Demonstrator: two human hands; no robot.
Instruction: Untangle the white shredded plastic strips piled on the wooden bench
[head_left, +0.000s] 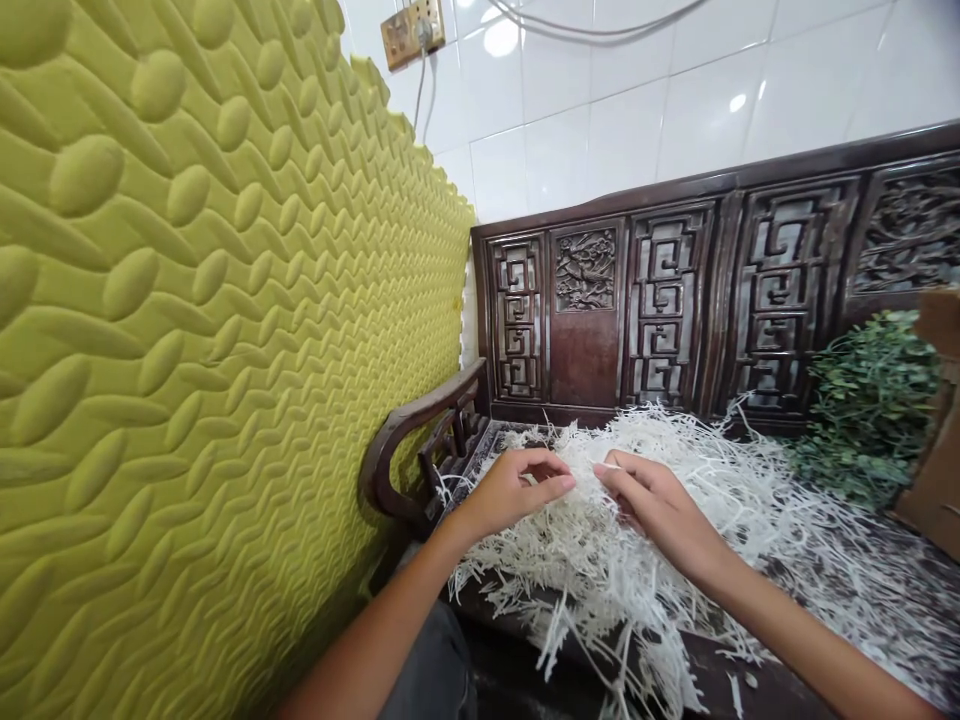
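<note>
A large heap of white, branching artificial-plant sprigs [592, 555] covers the near end of a dark wooden bench. Just above this heap, my left hand [517, 488] is closed in a loose pinch, its thumb and fingertips nearly meeting. What lies between those fingertips blends into the white behind and cannot be made out. My right hand [652, 500] faces it a short gap away, thumb and index finger pinched on a thin white sprig. Its other fingers are curled under and partly hidden. Some sprigs hang over the bench's front edge.
Yellow embossed foam matting [225, 330] stands upright along the left. Behind the heap rises the carved bench back [585, 360], with a curved armrest [397, 440] at left. Green artificial foliage [874, 400] and a cardboard box [934, 470] sit at right. A socket [412, 33] is on the tiled wall.
</note>
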